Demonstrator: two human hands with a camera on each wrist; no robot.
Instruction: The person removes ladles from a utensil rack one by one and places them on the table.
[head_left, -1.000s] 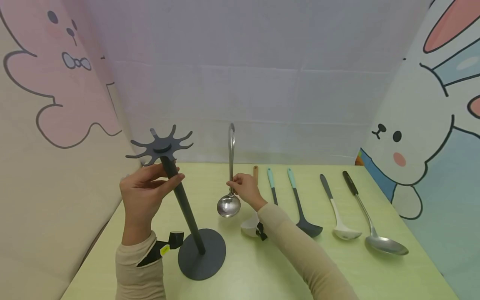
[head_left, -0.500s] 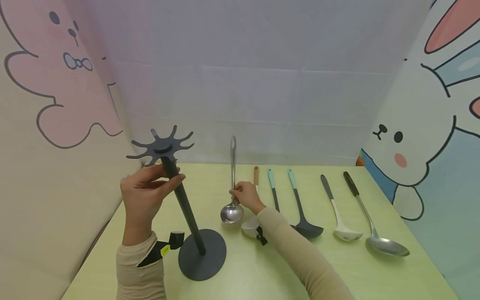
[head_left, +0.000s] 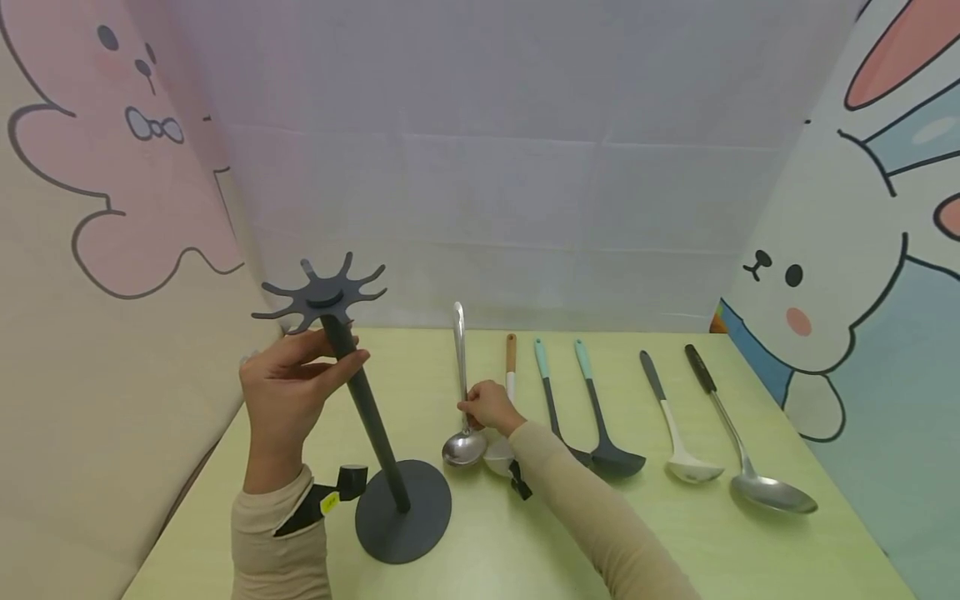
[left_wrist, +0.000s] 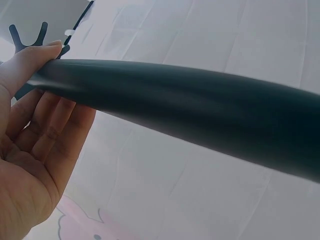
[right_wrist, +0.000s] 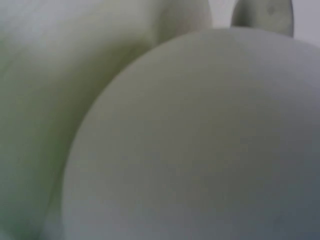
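In the head view my left hand point(head_left: 288, 387) grips the upper post of a dark grey utensil stand point(head_left: 372, 417), just below its ring of hooks. The left wrist view shows the thumb and fingers round this post point(left_wrist: 175, 100). My right hand point(head_left: 491, 406) pinches the lower handle of a steel ladle point(head_left: 464, 448), which has its bowl toward me and its handle pointing away. Whether that bowl touches the table I cannot tell. Just right of it lies a white ladle point(head_left: 498, 457) with a wooden handle end, partly hidden by the right hand and sleeve.
Two dark utensils with mint handles, a turner point(head_left: 617, 460) and one partly behind the sleeve point(head_left: 551, 396), lie further right. Beyond them are a white ladle point(head_left: 693, 468) with a grey handle and a large steel ladle point(head_left: 776, 492). A pale curtain point(head_left: 510, 192) hangs behind the table point(head_left: 510, 542).
The right hand has come down and toward me with the steel ladle, whose bowl and handle top now sit lower. The left hand and the stand have stayed in place.
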